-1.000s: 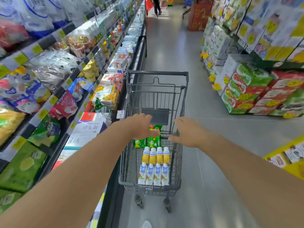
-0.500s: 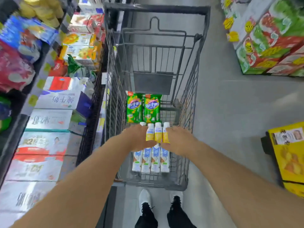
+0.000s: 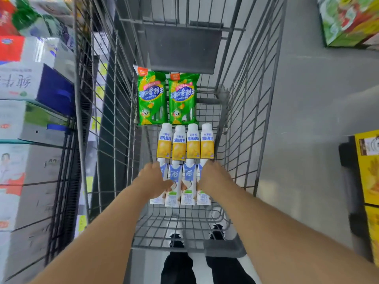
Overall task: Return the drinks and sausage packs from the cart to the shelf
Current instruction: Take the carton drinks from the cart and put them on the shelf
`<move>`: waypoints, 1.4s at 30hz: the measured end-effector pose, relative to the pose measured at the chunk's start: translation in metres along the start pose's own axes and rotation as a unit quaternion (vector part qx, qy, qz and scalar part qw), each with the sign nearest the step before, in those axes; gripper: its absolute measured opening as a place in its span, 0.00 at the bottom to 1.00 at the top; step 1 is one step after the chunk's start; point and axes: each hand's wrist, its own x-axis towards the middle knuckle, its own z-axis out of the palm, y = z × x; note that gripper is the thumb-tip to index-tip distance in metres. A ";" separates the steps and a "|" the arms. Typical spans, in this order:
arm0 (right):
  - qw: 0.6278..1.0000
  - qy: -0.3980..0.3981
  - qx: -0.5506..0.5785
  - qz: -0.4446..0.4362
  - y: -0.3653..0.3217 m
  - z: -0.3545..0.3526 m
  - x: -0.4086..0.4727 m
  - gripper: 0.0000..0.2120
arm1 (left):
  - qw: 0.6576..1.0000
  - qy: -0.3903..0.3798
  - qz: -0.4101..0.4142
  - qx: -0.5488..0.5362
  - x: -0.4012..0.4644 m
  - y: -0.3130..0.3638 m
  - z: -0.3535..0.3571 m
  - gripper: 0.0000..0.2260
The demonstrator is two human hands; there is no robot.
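- Both arms reach down into the cart (image 3: 242,124), left hand (image 3: 153,179) and right hand (image 3: 213,179) flanking the blue-and-white cartons (image 3: 181,185), probably to gather the row in one go.
- Each hand rests against an outer carton; fingers sit behind the packs, so I cannot tell how far they curl.
- Count: four blue-and-white cartons nearest, four yellow bottles (image 3: 185,143) just beyond, two green sausage packs (image 3: 167,98) at the far end.
- All lie flat in rows on the cart floor; nothing is on the shelf (image 3: 34,111), to the left, yet.
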 end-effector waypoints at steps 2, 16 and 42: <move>0.998 0.006 0.051 0.048 0.000 0.016 0.015 0.25 | 0.999 0.003 -0.031 -0.010 0.019 -0.005 0.013 0.37; 0.942 0.051 0.271 0.190 0.007 0.079 0.068 0.25 | 0.984 -0.022 -0.105 -0.141 0.081 -0.024 0.059 0.30; 0.961 0.100 0.256 -0.032 -0.032 -0.120 -0.091 0.15 | 0.908 0.074 -0.010 -0.412 -0.105 -0.021 -0.108 0.29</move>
